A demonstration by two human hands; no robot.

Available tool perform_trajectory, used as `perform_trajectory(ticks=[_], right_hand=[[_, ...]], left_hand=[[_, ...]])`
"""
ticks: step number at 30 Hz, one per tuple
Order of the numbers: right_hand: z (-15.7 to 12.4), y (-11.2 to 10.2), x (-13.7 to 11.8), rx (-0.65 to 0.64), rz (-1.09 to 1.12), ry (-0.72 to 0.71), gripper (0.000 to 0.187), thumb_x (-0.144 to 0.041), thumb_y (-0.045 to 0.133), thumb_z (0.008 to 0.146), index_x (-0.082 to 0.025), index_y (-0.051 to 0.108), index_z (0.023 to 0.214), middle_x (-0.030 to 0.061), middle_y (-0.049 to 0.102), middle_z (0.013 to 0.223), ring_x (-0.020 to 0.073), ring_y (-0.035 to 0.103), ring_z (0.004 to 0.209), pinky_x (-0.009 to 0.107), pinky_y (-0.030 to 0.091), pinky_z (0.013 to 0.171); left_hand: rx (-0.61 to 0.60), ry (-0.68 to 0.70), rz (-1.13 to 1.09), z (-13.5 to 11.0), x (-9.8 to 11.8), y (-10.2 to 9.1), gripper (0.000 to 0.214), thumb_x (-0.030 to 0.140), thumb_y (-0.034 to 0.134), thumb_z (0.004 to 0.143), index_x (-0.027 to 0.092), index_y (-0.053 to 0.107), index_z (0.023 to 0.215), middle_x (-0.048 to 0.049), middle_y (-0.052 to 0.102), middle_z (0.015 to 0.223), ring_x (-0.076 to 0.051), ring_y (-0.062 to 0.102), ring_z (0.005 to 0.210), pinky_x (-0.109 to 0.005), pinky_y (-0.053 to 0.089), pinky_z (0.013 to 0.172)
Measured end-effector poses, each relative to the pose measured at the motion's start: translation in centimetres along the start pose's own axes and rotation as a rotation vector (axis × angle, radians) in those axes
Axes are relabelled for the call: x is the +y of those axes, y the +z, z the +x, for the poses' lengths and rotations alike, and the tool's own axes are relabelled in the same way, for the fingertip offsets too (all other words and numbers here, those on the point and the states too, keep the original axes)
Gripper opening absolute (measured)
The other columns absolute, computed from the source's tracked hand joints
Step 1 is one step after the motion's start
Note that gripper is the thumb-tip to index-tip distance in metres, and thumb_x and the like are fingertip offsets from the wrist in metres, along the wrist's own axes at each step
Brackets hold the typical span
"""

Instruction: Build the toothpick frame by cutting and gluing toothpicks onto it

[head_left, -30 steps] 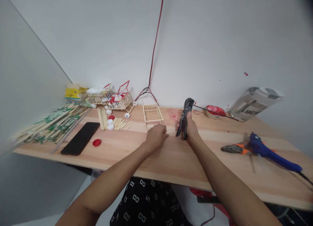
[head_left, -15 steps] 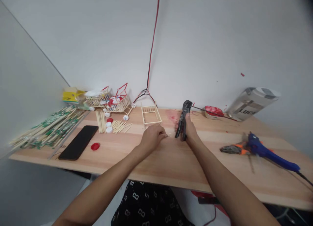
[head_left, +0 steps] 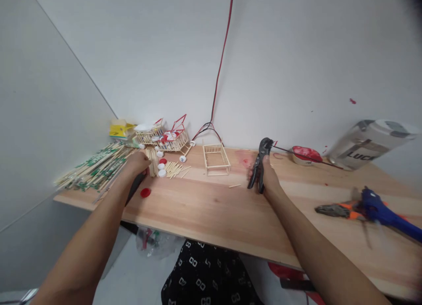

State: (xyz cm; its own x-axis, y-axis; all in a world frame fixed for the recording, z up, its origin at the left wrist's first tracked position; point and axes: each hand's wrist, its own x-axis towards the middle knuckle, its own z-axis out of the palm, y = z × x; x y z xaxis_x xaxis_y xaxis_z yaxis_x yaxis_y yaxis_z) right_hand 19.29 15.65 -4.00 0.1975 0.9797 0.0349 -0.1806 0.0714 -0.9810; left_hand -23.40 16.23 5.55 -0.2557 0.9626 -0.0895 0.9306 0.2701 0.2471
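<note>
My left hand (head_left: 137, 162) reaches to the left side, curled and closed at the edge of a row of thin wooden sticks (head_left: 153, 163). Its fingertips are partly hidden, so anything pinched in them does not show. My right hand (head_left: 270, 176) grips a black hand cutter (head_left: 259, 166), its head pointing up and its handles down. A short cut stick (head_left: 234, 186) lies alone on the wood to the left of the cutter. Farther back is a small rectangular stick frame (head_left: 216, 160).
Beyond the left hand stand small stick carts (head_left: 174, 140) filled with caps. Short stick pieces (head_left: 176, 168), a red cap (head_left: 145, 193) and a phone (head_left: 134, 186) lie nearby. At right are a red-stained dish (head_left: 306, 155), pliers (head_left: 334, 209), a blue glue gun (head_left: 379, 210) and a large container (head_left: 369, 144).
My left hand has moved left from beside the cutter to the stick row, leaving the short piece on the table. My right hand still grips the cutter. The view has shifted left.
</note>
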Motion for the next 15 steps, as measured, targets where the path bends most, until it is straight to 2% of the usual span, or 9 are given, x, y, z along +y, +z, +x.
perform_trajectory(ticks=[3,7,15], right_hand=[[-0.1,0.0,-0.1,0.031,0.029,0.022,0.064,-0.083,0.046,0.072,-0.019,0.057,0.071,0.0038,0.064,0.052,0.0167,0.062,0.045,0.026,0.049,0.041],[-0.5,0.1,-0.4,0.047,0.037,0.057,0.064,-0.081,0.048,0.073,-0.018,0.059,0.072,0.004,0.065,0.055,0.0154,0.061,0.045,0.025,0.05,0.042],[-0.8,0.3,-0.6,0.061,0.025,0.066,0.063,-0.08,0.048,0.074,-0.018,0.058,0.069,0.0034,0.063,0.053,0.0155,0.06,0.044,0.025,0.047,0.038]], left_hand=[[-0.062,-0.038,0.055,1.4,0.2,0.2,0.032,0.016,0.056,0.07,0.017,0.053,0.038,-0.0054,0.053,0.04,-0.018,0.054,0.045,-0.026,0.039,0.052],[-0.097,-0.078,0.106,2.7,1.4,0.7,0.032,0.011,0.062,0.065,0.016,0.051,0.036,-0.0054,0.052,0.039,-0.019,0.054,0.047,-0.027,0.04,0.054],[-0.128,-0.165,0.081,3.1,3.2,0.8,0.029,0.008,0.067,0.061,0.015,0.049,0.04,-0.0039,0.051,0.042,-0.017,0.052,0.046,-0.026,0.04,0.051]])
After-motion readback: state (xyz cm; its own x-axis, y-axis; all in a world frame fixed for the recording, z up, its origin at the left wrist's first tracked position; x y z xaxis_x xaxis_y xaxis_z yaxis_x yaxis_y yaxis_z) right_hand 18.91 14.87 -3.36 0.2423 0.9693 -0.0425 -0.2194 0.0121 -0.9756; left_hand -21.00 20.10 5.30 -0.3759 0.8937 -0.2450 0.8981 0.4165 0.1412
